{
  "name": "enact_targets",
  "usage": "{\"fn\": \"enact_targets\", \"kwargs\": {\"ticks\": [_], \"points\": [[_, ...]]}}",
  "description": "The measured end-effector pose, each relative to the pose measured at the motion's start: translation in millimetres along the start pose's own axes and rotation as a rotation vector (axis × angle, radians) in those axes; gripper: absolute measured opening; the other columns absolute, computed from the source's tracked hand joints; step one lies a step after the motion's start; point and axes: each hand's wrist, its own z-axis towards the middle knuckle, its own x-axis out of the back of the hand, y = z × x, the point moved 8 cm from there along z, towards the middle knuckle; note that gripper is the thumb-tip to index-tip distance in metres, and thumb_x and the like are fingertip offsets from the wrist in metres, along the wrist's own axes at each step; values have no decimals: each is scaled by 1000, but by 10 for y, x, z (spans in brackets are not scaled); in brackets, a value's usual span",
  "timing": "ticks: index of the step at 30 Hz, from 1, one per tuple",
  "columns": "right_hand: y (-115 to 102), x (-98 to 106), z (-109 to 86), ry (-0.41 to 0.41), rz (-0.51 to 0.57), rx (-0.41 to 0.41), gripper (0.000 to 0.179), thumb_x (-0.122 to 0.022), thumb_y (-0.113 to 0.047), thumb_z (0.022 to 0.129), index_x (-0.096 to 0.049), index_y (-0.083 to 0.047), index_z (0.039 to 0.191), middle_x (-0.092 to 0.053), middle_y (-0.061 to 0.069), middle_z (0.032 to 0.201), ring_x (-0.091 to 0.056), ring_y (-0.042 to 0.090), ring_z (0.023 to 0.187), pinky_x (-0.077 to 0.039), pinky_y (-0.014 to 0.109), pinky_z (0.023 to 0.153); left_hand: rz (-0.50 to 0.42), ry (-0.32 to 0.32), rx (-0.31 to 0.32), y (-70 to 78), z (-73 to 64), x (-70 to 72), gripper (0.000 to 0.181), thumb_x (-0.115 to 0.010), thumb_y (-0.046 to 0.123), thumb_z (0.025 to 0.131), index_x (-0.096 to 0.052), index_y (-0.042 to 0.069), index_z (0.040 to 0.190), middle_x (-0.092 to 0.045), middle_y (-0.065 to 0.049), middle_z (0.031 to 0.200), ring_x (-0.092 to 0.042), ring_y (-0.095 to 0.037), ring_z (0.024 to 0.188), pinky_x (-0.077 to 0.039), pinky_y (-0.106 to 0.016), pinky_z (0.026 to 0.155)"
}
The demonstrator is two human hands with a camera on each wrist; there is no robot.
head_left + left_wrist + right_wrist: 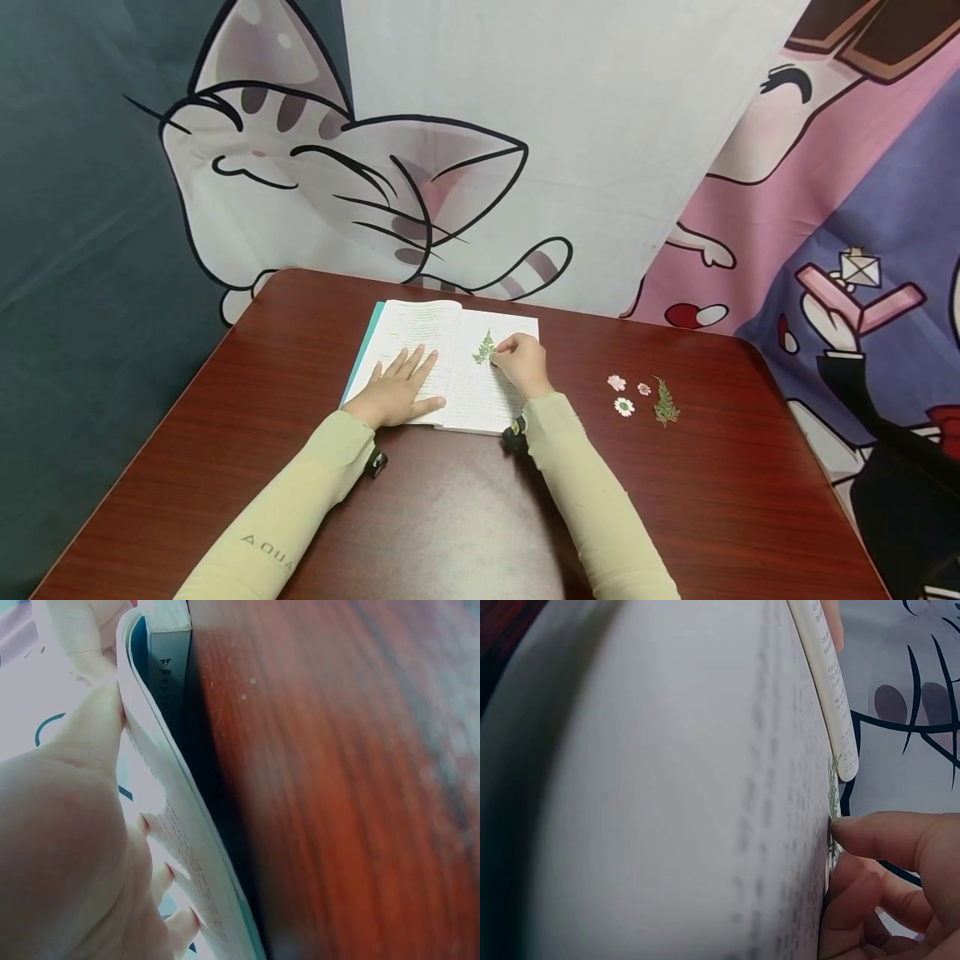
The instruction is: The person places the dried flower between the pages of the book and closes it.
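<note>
An open book (pixel 480 400) lies on the table, its printed pages facing up and a teal cover edge showing at the left. Spread flat across the left page is my left hand (pixel 397 392), fingers straight; the left wrist view shows its thumb (pixel 97 720) along the page near the lower edge. A green pressed fern leaf (pixel 484 346) lies on the right page. My right hand (pixel 522 365) pinches the leaf at its lower right side with thumb and fingertips. The right wrist view shows the leaf (pixel 833 787) edge-on, partly hidden by the thumb.
On the reddish-brown table (pixel 420 517), right of the book, lie a pink pressed flower (pixel 617 382), a smaller pink flower (pixel 644 389), a white flower (pixel 623 407) and another fern leaf (pixel 664 403). A cartoon-printed cloth (pixel 585 125) hangs behind the table.
</note>
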Motion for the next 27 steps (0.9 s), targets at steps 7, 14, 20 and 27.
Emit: {"fn": "enact_targets", "kwargs": {"ticks": [7, 14, 20, 27], "points": [[36, 46, -7, -6, -5, 16, 11, -79, -8, 84, -69, -5, 82, -63, 5, 75, -54, 19, 69, -45, 29, 62, -6, -6, -1, -4, -2, -4, 86, -47, 58, 103, -9, 12, 164, -2, -16, 170, -2, -42, 154, -2, -71, 117], [48, 128, -24, -4, 29, 18, 6, -72, -8, 86, -73, -4, 91, -67, 5, 81, -59, 20, 75, -47, 32, 72, -13, -5, -3, 11, -28, 22, 85, -48, 56, 103, -10, 11, 164, -3, -17, 170, -2, -42, 154, -2, -71, 116], [35, 288, -137, 8, 95, -23, 15, -69, -12, 91, -72, -4, 102, -66, 7, 87, -59, 19, 77, -47, 29, 68, -17, -13, -5, 1, -8, 1, 85, -47, 57, 103, -9, 12, 164, -1, -16, 170, 0, -42, 154, 0, -70, 117], [126, 459, -252, 69, 76, -62, 22, -68, -13, 89, -71, -2, 109, -67, 11, 94, -59, 24, 83, -47, 34, 73, -27, -16, -10, 9, -13, -5, 87, -44, 61, 102, -7, 12, 165, 0, -16, 170, 1, -41, 154, 1, -69, 117]]}}
